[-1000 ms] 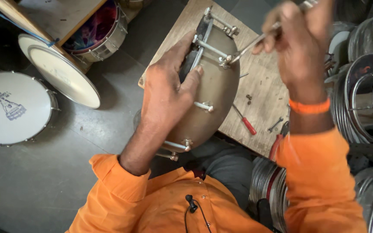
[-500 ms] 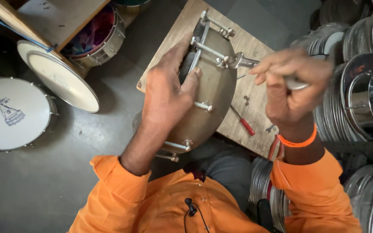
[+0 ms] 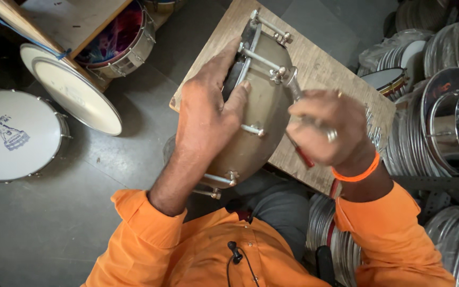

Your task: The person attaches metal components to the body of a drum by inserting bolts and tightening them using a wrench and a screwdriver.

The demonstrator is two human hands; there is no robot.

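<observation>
The metal drum shell (image 3: 264, 114) is lying tilted on its side over the wooden board (image 3: 328, 69), its tension rods and lugs running along the upper face. The left hand (image 3: 205, 114) is gripping the shell's rim, thumb curled over the edge and fingers spread on the side wall, steadying it. The right hand (image 3: 328, 130) is closed round a wrench (image 3: 296, 90), whose head is sitting on a lug nut near the top of the shell. In my judgement, good practice here is keeping the wrench square on the nut and the shell pinned firmly so it is not rolling under the turning force. A red-handled tool (image 3: 303, 155) is lying on the board, partly under the right hand. Further out, white-headed drums (image 3: 14, 135) are resting on the grey floor, and stacked chrome hoops (image 3: 442, 133) are crowding the right side.
</observation>
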